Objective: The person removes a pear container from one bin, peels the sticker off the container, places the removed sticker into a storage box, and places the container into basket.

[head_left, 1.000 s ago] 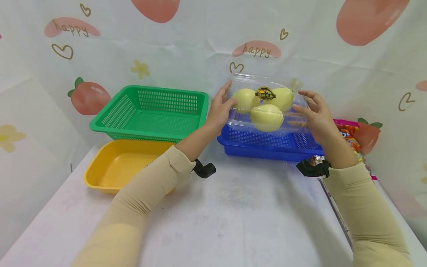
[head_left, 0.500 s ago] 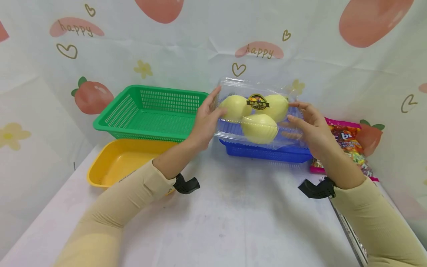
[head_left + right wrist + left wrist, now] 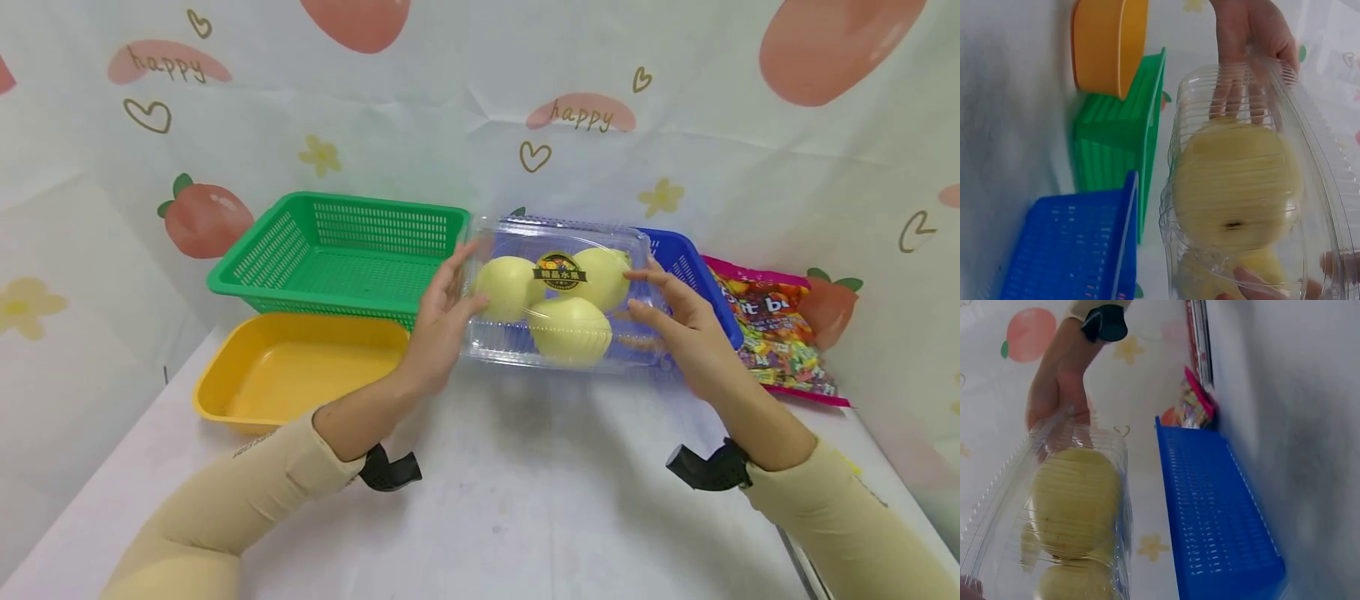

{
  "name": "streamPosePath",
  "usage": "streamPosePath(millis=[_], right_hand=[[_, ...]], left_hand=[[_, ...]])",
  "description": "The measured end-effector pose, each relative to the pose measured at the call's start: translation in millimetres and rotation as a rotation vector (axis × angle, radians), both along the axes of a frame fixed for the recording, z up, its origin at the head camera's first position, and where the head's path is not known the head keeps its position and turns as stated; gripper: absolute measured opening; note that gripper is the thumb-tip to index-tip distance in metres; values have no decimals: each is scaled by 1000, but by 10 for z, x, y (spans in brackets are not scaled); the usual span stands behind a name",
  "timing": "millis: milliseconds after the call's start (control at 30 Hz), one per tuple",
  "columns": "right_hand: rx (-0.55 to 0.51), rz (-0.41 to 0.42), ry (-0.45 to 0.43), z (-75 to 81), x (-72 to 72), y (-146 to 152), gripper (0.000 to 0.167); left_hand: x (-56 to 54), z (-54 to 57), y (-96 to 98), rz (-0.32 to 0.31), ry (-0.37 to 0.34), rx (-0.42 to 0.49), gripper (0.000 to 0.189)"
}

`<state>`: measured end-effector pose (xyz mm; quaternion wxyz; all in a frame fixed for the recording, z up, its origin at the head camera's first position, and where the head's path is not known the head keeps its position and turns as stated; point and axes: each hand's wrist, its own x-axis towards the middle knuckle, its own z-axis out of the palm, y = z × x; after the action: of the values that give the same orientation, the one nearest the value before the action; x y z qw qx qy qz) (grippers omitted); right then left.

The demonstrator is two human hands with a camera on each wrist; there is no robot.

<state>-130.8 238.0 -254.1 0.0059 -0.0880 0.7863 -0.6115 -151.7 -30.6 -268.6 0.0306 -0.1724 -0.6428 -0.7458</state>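
A clear plastic clamshell box [image 3: 495, 343] with three pale yellow-green round fruits [image 3: 572, 332] inside is held up between both hands. A black and gold label [image 3: 559, 272] sits on its lid. My left hand [image 3: 442, 325] grips the box's left end, thumb on top. At the right end my right hand [image 3: 686, 329] grips it, with some fingers seen through the plastic underneath. In the left wrist view the box hangs apart from the blue basket [image 3: 1222, 512]. That basket lies behind the box in the head view, mostly covered by it.
A green slotted basket [image 3: 360, 275] stands at the back left, with a yellow tub [image 3: 300, 367] in front of it. To the right of the blue basket lies a bright candy bag [image 3: 780, 333]. A flat, thin box [image 3: 802, 562] shows beside the right sleeve.
Both hands have brought the fruit box down, leftward and nearer to me. More of the blue basket's right side and of the candy bag now shows.
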Motion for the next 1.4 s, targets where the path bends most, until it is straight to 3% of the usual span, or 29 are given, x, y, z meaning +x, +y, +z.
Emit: streamPosePath(millis=[300,633,1000,1400], right_hand=[[99,-22,-16,-167,260,-89,39],[27,60,1,-356,492,-160,41],[-57,125,22,-583,616,-214,41],[-25,139,-22,-833,665,-234,42]], left_hand=[[275,-149,-161,-32,-6,-31,56],[553,-333,-301,-38,-26,-80,59],[704,-566,-353,-27,-49,-85,57],[762,-868,-371,-19,-116,-87,58]])
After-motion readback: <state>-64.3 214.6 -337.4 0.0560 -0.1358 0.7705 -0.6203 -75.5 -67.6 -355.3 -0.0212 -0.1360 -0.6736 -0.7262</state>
